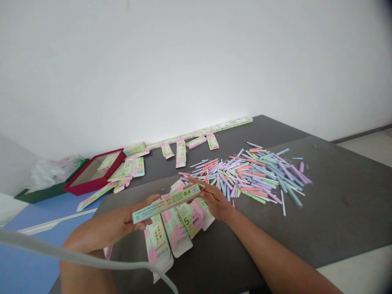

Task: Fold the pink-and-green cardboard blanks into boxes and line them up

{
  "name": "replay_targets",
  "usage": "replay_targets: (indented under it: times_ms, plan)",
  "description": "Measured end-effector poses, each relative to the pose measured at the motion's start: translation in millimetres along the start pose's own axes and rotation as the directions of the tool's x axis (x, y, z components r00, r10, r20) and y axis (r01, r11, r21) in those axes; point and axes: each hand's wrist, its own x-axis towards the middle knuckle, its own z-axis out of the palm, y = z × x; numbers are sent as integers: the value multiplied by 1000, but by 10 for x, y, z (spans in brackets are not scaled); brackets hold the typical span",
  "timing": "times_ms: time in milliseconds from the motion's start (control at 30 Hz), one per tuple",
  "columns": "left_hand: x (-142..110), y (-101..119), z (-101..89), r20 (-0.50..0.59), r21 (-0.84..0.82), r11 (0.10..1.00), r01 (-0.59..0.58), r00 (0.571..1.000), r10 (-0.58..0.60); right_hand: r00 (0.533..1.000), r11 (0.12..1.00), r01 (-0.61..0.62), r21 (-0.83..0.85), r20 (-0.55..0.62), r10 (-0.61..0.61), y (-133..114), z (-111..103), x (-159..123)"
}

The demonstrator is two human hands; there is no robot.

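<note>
A long, slim printed paper box (167, 203), green and pale blue on its facing side, is held level between my two hands. My left hand (136, 216) is closed around its left end. At the other end, the fingers of my right hand (216, 200) grip the box beside its corner flap. Beneath it, several flat pink-and-green cartons (157, 245) with open flaps lie overlapping on the dark table (229, 249). To the right spreads a loose pile of pastel pen-like sticks (241, 175) in purple, blue, orange, green and white. Whether anything is inside the held box is hidden.
Along the wall stands a row of printed boxes (225, 125), with loose cartons (181, 153) before it. At left are a red tray (92, 183), a green tray (43, 198) with clear plastic, and more cartons (125, 171). A pale cable (92, 259) crosses the near left.
</note>
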Motion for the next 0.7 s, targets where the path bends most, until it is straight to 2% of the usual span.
replay_targets:
  times_ms: [133, 300, 467, 700]
  plan:
    - [-14, -46, 20, 52, -70, 997, 28, 998, -25, 999, 987, -23, 161, -19, 27, -6, 54, -5]
    - [-30, -1, 14, 43, -88, 996, 14, 999, -10, 992, 966, -89, 243, -68, 108, 7, 80, -7]
    - [-25, 32, -2, 62, -77, 997, 13, 998, -8, 982, 890, -151, 431, -42, 186, 47, 67, 21]
    - [-21, 101, -25, 90, -99, 994, 41, 995, -32, 972, 838, -180, 515, -37, 231, 63, 63, 34]
